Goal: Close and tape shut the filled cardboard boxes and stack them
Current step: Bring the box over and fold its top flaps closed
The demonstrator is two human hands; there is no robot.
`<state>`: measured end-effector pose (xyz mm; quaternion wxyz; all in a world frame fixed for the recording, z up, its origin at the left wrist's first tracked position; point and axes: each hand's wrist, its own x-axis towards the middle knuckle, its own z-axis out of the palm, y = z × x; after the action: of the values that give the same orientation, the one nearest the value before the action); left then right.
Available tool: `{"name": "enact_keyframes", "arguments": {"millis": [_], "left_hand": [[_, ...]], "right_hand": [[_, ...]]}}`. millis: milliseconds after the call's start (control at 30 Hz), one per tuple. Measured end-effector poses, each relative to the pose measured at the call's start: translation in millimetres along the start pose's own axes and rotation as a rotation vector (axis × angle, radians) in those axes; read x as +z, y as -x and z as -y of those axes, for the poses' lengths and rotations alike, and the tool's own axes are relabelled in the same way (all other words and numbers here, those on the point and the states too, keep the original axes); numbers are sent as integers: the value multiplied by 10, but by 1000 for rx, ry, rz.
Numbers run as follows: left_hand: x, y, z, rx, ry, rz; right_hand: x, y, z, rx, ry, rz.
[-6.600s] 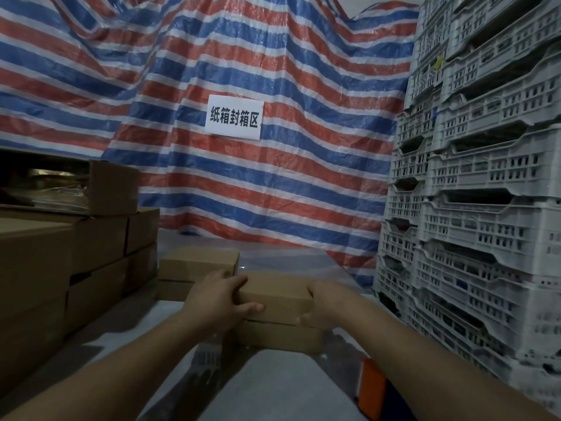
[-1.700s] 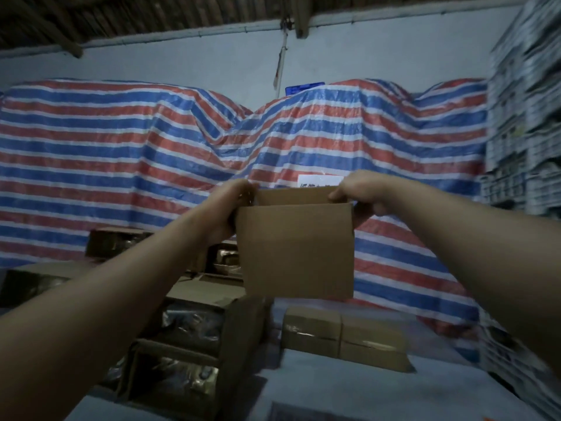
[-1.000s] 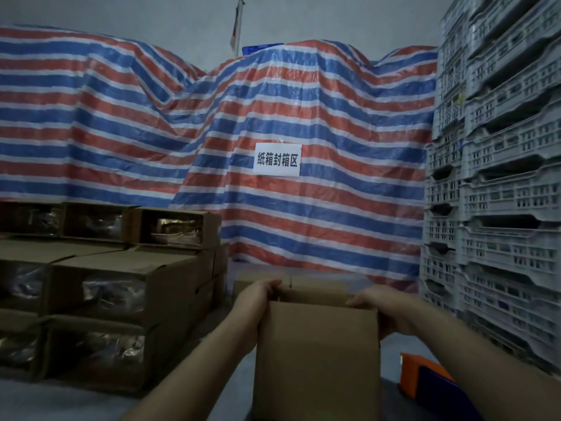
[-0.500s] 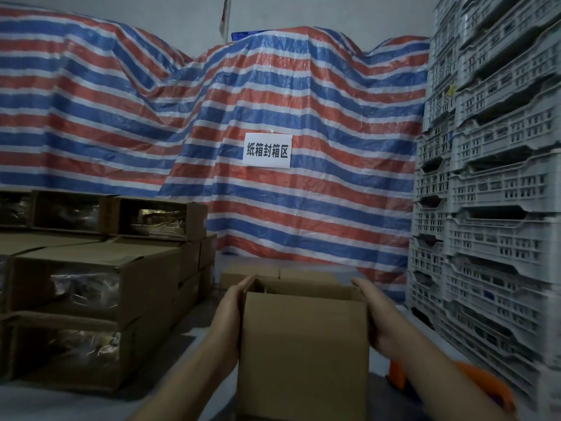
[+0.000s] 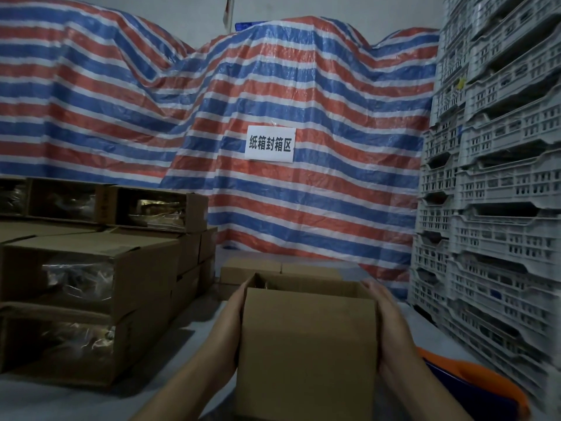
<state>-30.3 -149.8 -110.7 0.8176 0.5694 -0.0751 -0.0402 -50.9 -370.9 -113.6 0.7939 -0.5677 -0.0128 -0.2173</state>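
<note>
Between the two forearms, low in the middle of the view, an open cardboard box [image 5: 306, 350] stands upright on the pale table [image 5: 206, 332]. Its mouth faces up, its broad near face is turned toward the camera, and its long axis runs vertically. The left hand [image 5: 235, 317] lies flat along the box's left wall with straight fingers, and the right hand [image 5: 384, 314] presses the right wall the same way, so both palms clamp the box without curling round it. Just behind it lie two closed boxes [image 5: 279, 270] side by side. To the left, open filled boxes [image 5: 100, 287] are piled on their sides, plastic-wrapped contents showing. White plastic crates [image 5: 498, 183] are stacked at the right, with an orange tool [image 5: 485, 378] below them. A striped tarp [image 5: 212, 117] carrying a white sign [image 5: 270, 144] hangs behind.
</note>
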Motion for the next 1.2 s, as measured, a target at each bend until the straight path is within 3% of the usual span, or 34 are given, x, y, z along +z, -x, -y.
{"name": "enact_keyframes", "arguments": {"millis": [67,133,300,400,700,867,1067,1133,1200], "left_hand": [[-13,-26,10,-15,10,3],[-36,-90,28,28,14,3],[-58,-85,11,107,47,-16],[-83,-70,18,105,56,-8],[-142,-81,27,125,74,33],[-154,-84,41,114,-145,102],[-159,-83,44,76,-162,166],[-158,-94,49,72,-166,178],[-160,-107,51,69,-168,173]], "right_hand": [[-9,-34,92,-129,-25,-9],[-58,-38,210,-207,107,74],[-127,-41,525,-69,642,341],[-109,-64,706,28,749,402],[-69,-5,720,122,689,435],[-73,27,743,143,681,470],[-70,31,620,97,624,436],[-99,14,484,57,482,361],[-165,-31,340,44,160,269]]}}
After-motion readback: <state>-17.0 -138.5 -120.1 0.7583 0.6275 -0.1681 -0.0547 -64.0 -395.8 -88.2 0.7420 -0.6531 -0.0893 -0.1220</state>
